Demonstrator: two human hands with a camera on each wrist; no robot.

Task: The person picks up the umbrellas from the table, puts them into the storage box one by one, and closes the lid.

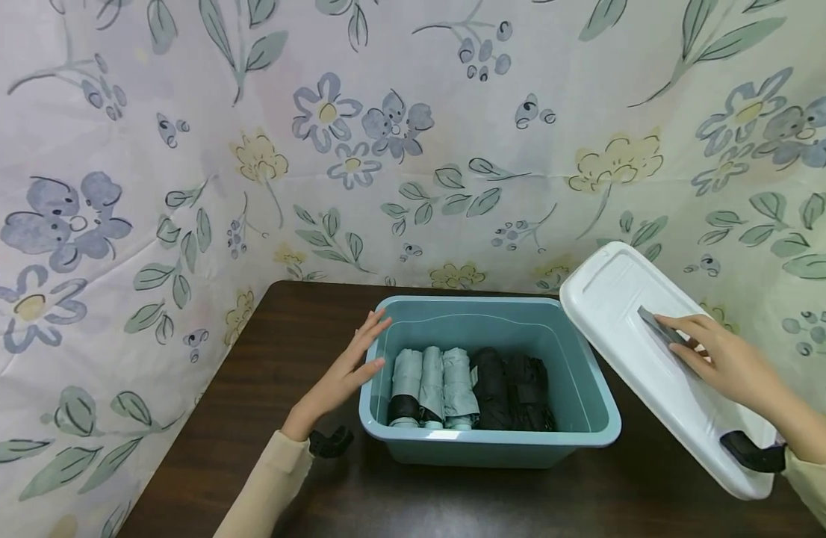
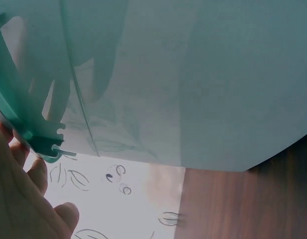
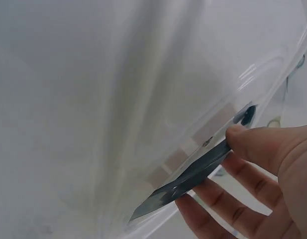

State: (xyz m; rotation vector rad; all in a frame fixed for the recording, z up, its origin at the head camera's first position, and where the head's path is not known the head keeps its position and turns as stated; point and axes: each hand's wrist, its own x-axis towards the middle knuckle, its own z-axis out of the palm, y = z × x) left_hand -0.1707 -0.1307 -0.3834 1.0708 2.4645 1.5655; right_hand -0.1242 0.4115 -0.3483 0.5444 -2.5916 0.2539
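Note:
My right hand (image 1: 732, 362) grips the grey handle (image 1: 662, 329) of a white lid (image 1: 628, 299), holding it tilted to the right of the bin. In the right wrist view, the thumb and fingers pinch that handle (image 3: 188, 174). A teal plastic bin (image 1: 487, 448) stands uncovered on the table. Beside its left rim is my left hand (image 1: 342, 370), fingers extended; the left wrist view shows fingertips at the rim (image 2: 44, 149). Inside stand what look like folded umbrellas in a row: three pale blue ones (image 1: 432, 381) at left, two black ones (image 1: 490, 388) to their right.
The dark wooden table (image 1: 265, 388) extends left and in front of the bin. Behind it hangs a floral cloth (image 1: 386, 224), which also covers the left side. Inside the bin, bare floor (image 1: 574, 411) shows right of the black bundles. Both wrists wear black straps (image 1: 331, 442).

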